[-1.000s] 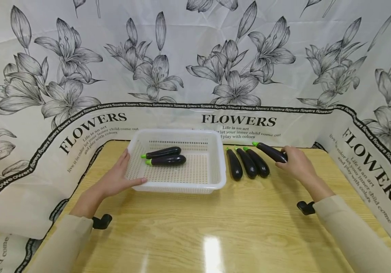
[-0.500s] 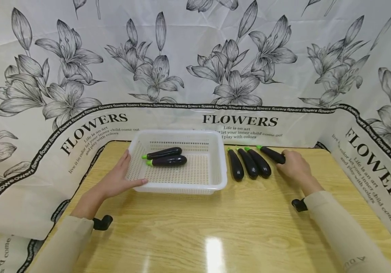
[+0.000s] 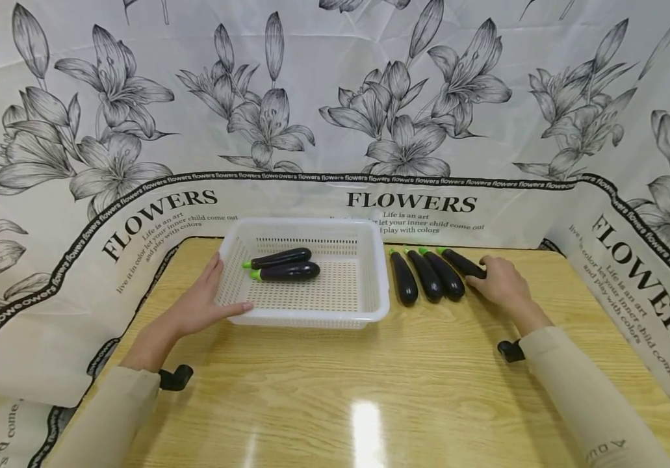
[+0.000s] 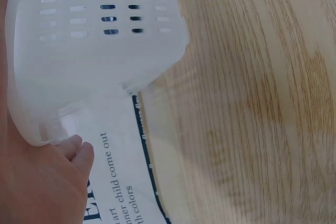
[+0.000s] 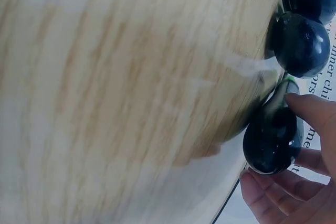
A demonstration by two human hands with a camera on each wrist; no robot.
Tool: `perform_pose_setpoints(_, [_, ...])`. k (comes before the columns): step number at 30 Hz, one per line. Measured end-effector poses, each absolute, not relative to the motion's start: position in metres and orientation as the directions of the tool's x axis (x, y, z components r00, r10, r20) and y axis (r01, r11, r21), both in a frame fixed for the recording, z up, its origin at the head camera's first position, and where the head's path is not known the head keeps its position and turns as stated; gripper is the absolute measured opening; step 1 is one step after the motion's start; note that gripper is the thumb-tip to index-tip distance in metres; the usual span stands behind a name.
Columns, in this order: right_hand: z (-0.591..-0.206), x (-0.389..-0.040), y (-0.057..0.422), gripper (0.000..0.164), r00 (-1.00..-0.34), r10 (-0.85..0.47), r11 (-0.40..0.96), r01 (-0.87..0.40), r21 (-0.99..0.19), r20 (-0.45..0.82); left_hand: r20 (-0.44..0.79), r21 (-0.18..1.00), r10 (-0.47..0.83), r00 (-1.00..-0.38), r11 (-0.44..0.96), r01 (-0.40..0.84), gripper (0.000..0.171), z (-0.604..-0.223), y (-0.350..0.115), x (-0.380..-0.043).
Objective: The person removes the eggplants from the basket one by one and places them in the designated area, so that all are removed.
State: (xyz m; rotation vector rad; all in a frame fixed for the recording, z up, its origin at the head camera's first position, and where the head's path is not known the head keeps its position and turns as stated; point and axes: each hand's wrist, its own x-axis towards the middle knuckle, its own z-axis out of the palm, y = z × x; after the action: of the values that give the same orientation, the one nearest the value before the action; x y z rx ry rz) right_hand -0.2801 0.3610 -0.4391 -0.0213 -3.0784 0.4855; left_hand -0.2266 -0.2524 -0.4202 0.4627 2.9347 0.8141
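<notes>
My left hand (image 3: 194,309) holds the left end of a white plastic basket (image 3: 311,318), its thumb over the near rim and its fingers along the left side. Two dark eggplants (image 3: 284,272) with green stems lie in the basket, toward its left. At the right, my right hand (image 3: 504,286) grips the thick end of another eggplant (image 3: 460,261), low at the table top. In the right wrist view, thumb and fingers wrap that eggplant (image 5: 270,137). Its green tip points away to the far left. Several eggplants (image 3: 428,276) lie side by side between basket and right hand.
A wood-grain table (image 3: 323,390) carries everything. Close behind the basket and eggplants rises a white cloth (image 3: 288,201) printed with flowers and lettering, which also runs along both sides.
My right hand has lowered the eggplant to the table at the right end of the row. The left hand keeps its place on the basket.
</notes>
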Motion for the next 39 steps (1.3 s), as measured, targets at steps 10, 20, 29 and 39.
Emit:
perform_pose_setpoints(10, [-0.441,-0.272,0.355,0.06,-0.998,-0.035,0.941,-0.049,-0.334,0.046,0.021,0.525,0.302,-0.953,0.808,0.268,0.129,-0.421,-0.252,-0.224])
perform_pose_setpoints(20, [-0.447,-0.268,0.349,0.048,-0.999,-0.009,0.928,-0.027,-0.372,0.051,0.017,0.534,0.299,-0.954,0.804,0.262,0.129,-0.426,-0.252,-0.223])
perform_pose_setpoints(29, [-0.445,-0.27,0.346,0.051,-0.998,0.06,0.918,0.042,-0.395,0.033,0.031,0.527,0.302,-0.953,0.805,0.272,0.128,-0.425,-0.252,-0.225])
perform_pose_setpoints(39, [-0.44,-0.274,0.349,0.053,-0.998,0.056,0.922,0.041,-0.385,0.028,0.04,0.518,0.305,-0.952,0.808,0.281,0.129,-0.422,-0.253,-0.225])
